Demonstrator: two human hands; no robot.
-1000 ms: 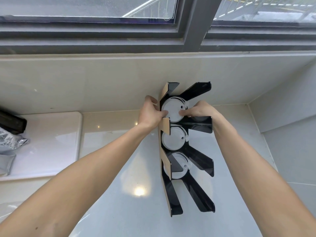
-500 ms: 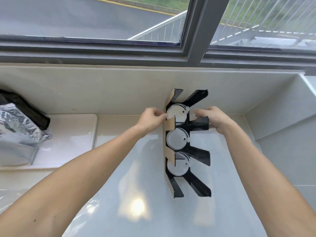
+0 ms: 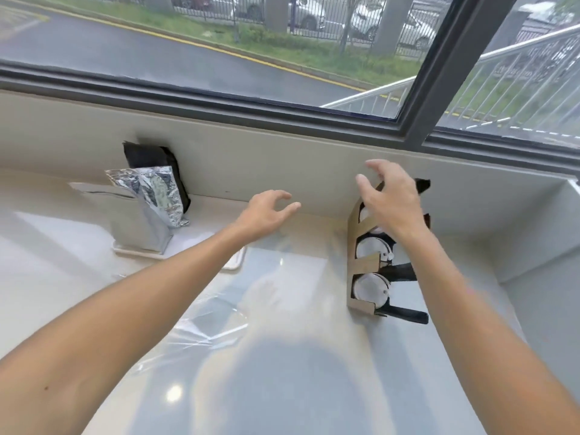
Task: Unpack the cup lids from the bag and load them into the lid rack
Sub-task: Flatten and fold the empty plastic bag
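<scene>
On the near counter (image 3: pixel 282 387), glossy and pale, lay a crumpled sheet of clear plastic wrap (image 3: pixel 201 331), flat between your forearms and nearer your left one.

Item, left hand (image 3: pixel 265 215): raised over the counter, fingers loosely spread and slightly curled, grasping nothing, well apart from the rack.

Item, right hand (image 3: pixel 389 199): held in front of the top of the lid rack (image 3: pixel 364 268), fingers spread and relaxed, grasping nothing. Whether it touched the rack you could not tell from this view.

Item, lid rack: black with a brown cardboard-coloured side, standing upright on the counter near the right corner, close to the back wall. White cup lids (image 3: pixel 370 287) sat in its slots, one clear in the lowest slot, one above it, a third partly hidden behind your right hand.

Item, white tray (image 3: pixel 138 251): on the counter at left, carrying a silver foil bag (image 3: pixel 141 221), a crumpled foil pouch (image 3: pixel 157 189) against it, and a black bag (image 3: pixel 150 157) leaning on the back wall.

Furthest: a dark-framed window (image 3: pixel 439 67), with road, grass and railings beyond the glass.
</scene>
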